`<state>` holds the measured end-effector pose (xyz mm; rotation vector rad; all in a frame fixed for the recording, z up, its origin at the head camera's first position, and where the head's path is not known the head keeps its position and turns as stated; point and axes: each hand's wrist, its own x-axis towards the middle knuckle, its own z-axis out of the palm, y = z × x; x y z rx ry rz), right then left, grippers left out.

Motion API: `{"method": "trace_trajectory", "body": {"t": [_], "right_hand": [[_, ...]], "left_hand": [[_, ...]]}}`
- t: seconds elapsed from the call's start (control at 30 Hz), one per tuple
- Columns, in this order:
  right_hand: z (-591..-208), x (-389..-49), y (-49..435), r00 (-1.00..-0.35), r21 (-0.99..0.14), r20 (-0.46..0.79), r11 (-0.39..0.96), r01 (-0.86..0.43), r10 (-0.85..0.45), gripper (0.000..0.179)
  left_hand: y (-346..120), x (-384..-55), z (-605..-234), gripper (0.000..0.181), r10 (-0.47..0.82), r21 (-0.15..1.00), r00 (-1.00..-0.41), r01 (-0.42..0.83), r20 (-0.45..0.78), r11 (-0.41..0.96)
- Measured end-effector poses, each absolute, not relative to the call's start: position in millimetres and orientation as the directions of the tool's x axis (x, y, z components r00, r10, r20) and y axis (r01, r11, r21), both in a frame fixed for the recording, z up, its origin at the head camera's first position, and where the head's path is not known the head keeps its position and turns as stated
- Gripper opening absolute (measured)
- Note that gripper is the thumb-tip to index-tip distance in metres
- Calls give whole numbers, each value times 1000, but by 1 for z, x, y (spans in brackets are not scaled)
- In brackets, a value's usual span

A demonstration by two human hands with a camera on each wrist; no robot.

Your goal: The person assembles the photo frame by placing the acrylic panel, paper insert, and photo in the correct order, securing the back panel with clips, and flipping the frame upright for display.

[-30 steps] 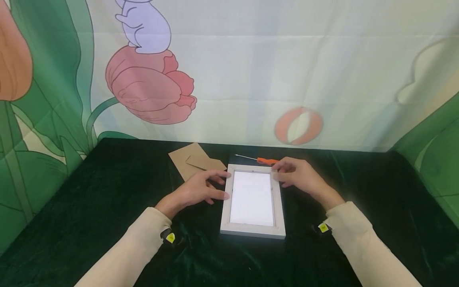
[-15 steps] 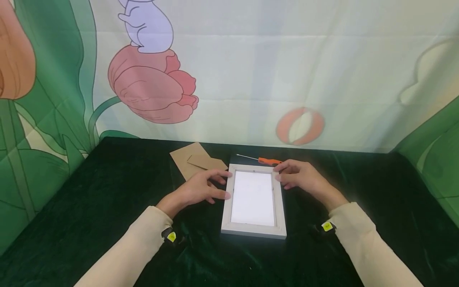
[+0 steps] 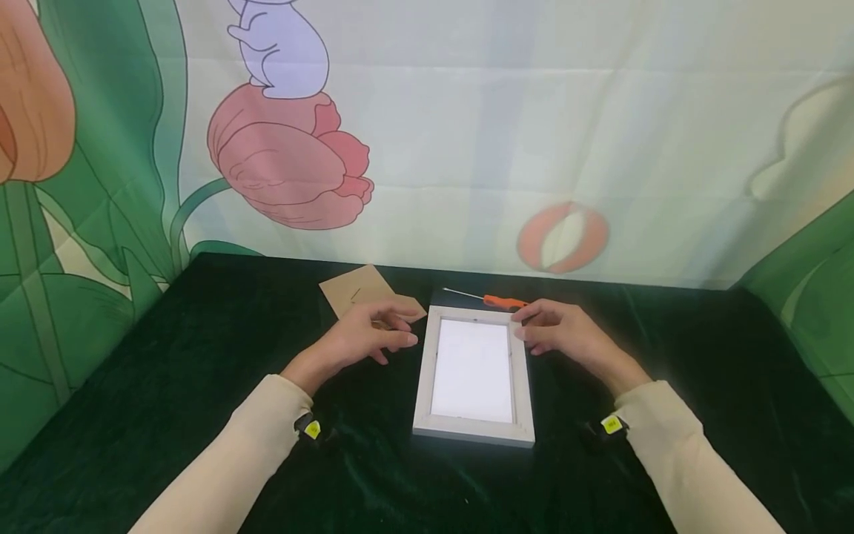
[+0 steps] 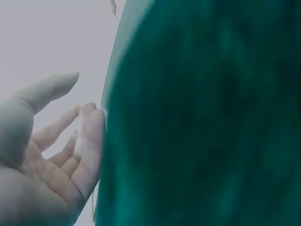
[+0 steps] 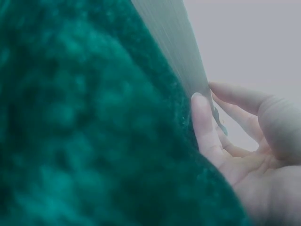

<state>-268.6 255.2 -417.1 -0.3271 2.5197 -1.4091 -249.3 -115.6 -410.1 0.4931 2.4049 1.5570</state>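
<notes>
A white picture frame (image 3: 425,386) lies face down on the dark green cloth, a white sheet (image 3: 472,371) filling its opening. My left hand (image 3: 360,334) is just off the frame's left side, overlapping a brown backing board (image 3: 336,285) in the head view. Its fingers are loosely bent and grip nothing, as the left wrist view also shows. At the frame's upper right edge, the fingertips of my right hand (image 3: 560,330) touch the border. In the right wrist view, a fingertip (image 5: 201,108) lies against the frame's side wall.
An orange-handled screwdriver (image 3: 503,302) lies behind the frame, its shaft pointing left. The green cloth (image 3: 220,348) covers the table. A printed curtain (image 3: 434,133) hangs along the table's back edge.
My left hand has let go of the frame's left border and shifted left and back, toward the backing board. My right hand stays at the frame's edge.
</notes>
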Motion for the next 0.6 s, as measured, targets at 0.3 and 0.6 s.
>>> {"method": "trace_trajectory", "body": {"t": [0.3,0.6], "right_hand": [[-416,-267,254,-952,-850,-98,522,-72,-290,48],[-419,-268,253,-951,-858,-88,508,-79,-297,46]], "left_hand": [[-145,-265,-402,54,247,930,-969,91,0,357],[-158,-286,-391,52,154,932,-988,58,2,358]]}}
